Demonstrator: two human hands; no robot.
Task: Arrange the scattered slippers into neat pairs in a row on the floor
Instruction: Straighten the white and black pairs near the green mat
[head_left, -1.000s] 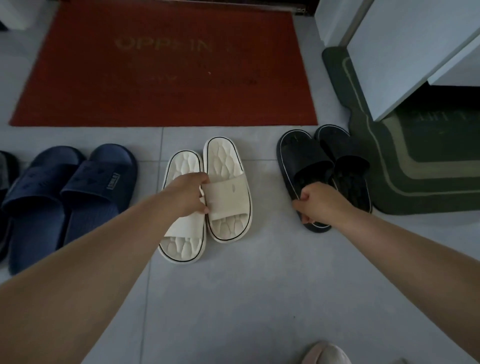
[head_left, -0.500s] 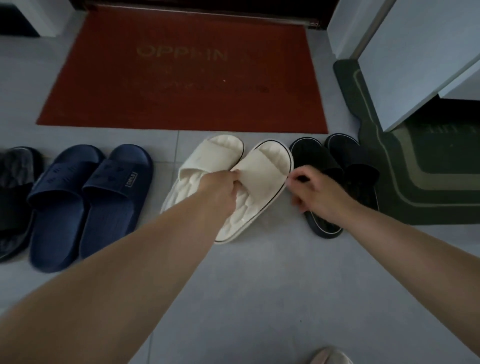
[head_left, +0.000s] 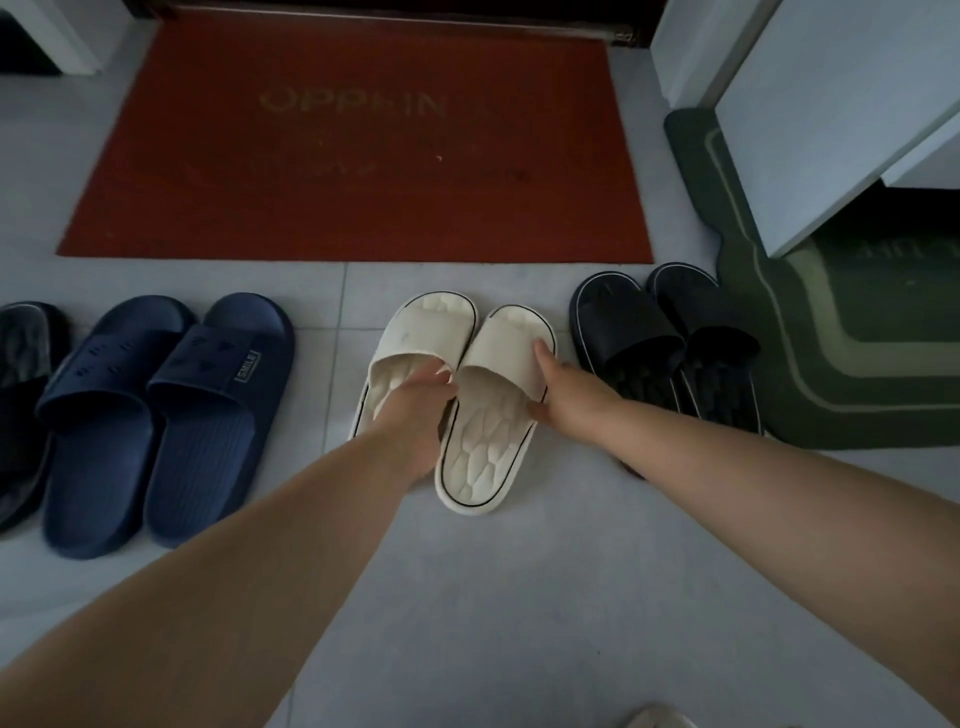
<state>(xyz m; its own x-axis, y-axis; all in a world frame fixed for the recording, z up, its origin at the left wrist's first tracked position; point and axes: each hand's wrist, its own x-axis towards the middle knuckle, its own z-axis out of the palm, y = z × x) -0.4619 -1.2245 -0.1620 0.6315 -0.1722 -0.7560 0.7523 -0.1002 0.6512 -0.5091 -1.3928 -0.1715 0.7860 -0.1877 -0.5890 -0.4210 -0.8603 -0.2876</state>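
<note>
Two white slippers lie side by side on the grey tile floor, toes toward the red mat. My left hand (head_left: 415, 405) grips the strap edge of the left white slipper (head_left: 415, 332). My right hand (head_left: 563, 384) holds the outer side of the right white slipper (head_left: 488, 441), fingers over its strap and thumb at the sole's edge. A navy pair (head_left: 156, 415) stands to the left. Close on the right stands a black pair (head_left: 628, 332).
A red doormat (head_left: 363, 145) lies beyond the row. At the right are a green mat (head_left: 857, 364) and a white cabinet (head_left: 831, 104). One dark slipper (head_left: 21, 389) shows at the left edge. A pale object (head_left: 660, 719) peeks in at the bottom.
The white slippers have been turned round, so their toes now point to the mat. My right hand left the black slipper and took the right white one.
</note>
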